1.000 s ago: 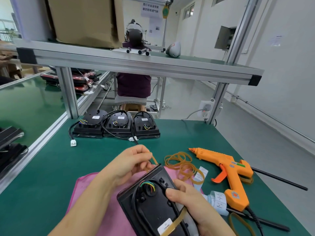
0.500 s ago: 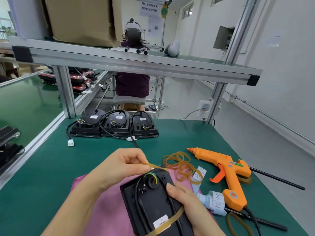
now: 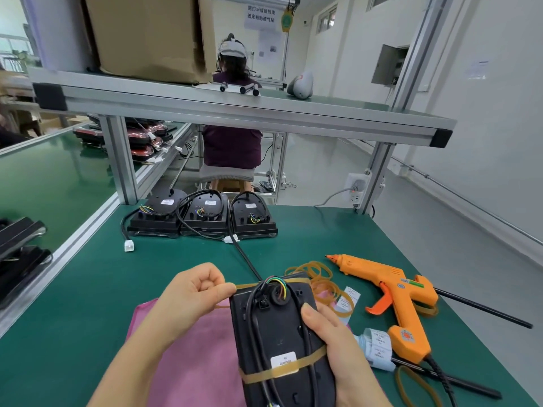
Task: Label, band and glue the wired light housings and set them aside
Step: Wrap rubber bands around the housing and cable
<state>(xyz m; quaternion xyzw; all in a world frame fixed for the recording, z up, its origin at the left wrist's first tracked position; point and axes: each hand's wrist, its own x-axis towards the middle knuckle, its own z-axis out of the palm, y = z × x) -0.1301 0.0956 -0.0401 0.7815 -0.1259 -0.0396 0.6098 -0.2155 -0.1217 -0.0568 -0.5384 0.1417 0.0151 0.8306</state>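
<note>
Housing (image 3: 276, 327) labelled, first band (image 3: 282, 373) on; my left hand (image 3: 191, 298) pinched second band (image 3: 246, 286), right hand (image 3: 338, 348) gripped housing; glue gun (image 3: 390, 286) at two o'clock untouched.

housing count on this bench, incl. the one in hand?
4. Three in a row at the far edge: left housing, middle housing, right housing. The fourth housing is gripped by the right hand. Dark stacks on the left conveyor may be more; unclear.
</note>
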